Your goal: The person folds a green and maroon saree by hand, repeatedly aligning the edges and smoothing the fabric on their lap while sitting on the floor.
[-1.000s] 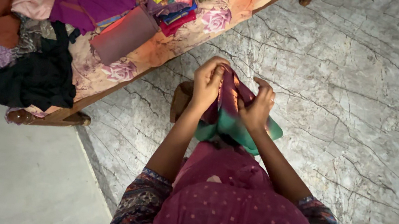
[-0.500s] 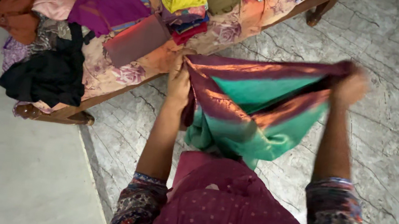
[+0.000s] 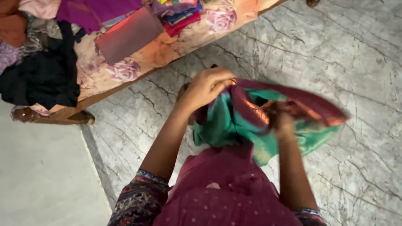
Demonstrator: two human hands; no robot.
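Head view: I'm gripping a teal-and-maroon cloth in front of my waist above the marble floor, left hand pinching its top edge, right hand closing around a bunched part. Folding is looking barely begun; cloth is hanging crumpled, clothes are waiting piled on the bed.

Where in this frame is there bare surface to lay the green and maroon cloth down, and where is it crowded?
Both hands, left hand and right hand, grip the green and maroon cloth. Bare marble floor lies right of it; plain pale floor lies below the wooden bed's edge. The floral bedsheet is crowded with piled clothes, bare only along its near edge.
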